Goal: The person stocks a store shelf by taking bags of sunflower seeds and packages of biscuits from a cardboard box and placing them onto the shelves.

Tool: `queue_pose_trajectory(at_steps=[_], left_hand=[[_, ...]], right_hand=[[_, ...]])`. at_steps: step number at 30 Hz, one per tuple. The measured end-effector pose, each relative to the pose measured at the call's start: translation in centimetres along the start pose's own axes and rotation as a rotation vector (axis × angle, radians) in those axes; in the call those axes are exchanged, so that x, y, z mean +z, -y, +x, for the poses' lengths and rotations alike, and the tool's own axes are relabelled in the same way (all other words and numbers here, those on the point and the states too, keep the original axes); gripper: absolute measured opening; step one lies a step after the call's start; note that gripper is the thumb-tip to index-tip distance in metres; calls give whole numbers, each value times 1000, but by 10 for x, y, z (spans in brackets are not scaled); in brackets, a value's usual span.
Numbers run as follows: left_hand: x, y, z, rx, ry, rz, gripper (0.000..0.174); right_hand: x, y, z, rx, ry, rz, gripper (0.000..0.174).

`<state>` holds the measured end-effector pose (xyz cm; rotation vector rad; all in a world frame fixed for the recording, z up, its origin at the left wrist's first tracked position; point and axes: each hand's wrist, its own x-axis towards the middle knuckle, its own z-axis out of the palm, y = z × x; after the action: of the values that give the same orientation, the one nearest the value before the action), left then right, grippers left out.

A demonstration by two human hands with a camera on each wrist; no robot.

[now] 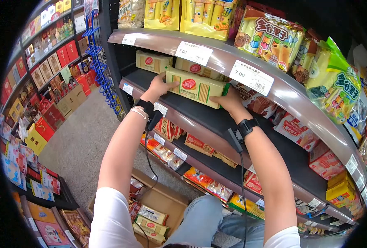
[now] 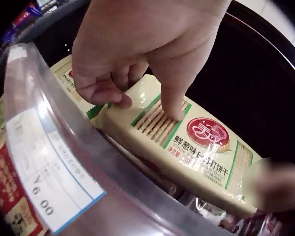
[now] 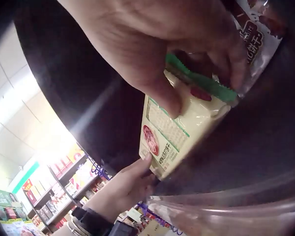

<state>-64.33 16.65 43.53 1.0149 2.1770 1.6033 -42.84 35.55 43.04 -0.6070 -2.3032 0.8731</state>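
Observation:
A cream and green packet of crackers (image 1: 196, 87) with a red oval logo is held between both hands over the dark middle shelf (image 1: 183, 108). My left hand (image 1: 160, 86) grips its left end, thumb across the front, as the left wrist view shows on the cracker packet (image 2: 187, 142). At the other end my right hand (image 1: 233, 101) pinches it, thumb on the front and fingers behind, near the green crimped seal (image 3: 201, 78). Matching cracker packets (image 1: 153, 62) lie behind it at the back left of this shelf.
The upper shelf edge with price tags (image 1: 194, 52) overhangs my hands. Wafer bags (image 1: 254, 99) stand right of the packet. An open cardboard box (image 1: 171, 198) with more packets sits on the floor by my knees. Blue wire hooks (image 1: 94, 53) hang at the left.

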Motion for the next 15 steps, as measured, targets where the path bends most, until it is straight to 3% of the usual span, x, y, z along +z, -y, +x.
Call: queue_pose_trajectory(at_steps=[5,7,11,15], left_hand=[[6,-10,14,-81,97,-137,50],[8,-10,25,-90,98,-178,49],[12,-19,32,-85,115,-152,55],[16,-19,34,-136,104,-130,68]], right_hand=[[3,-13,19,-72,-71,16,52],[1,-11,25,12,-1,74,52],[8,-11,30,80,23,-17,56],[12,-9,26,184,80,79,60]])
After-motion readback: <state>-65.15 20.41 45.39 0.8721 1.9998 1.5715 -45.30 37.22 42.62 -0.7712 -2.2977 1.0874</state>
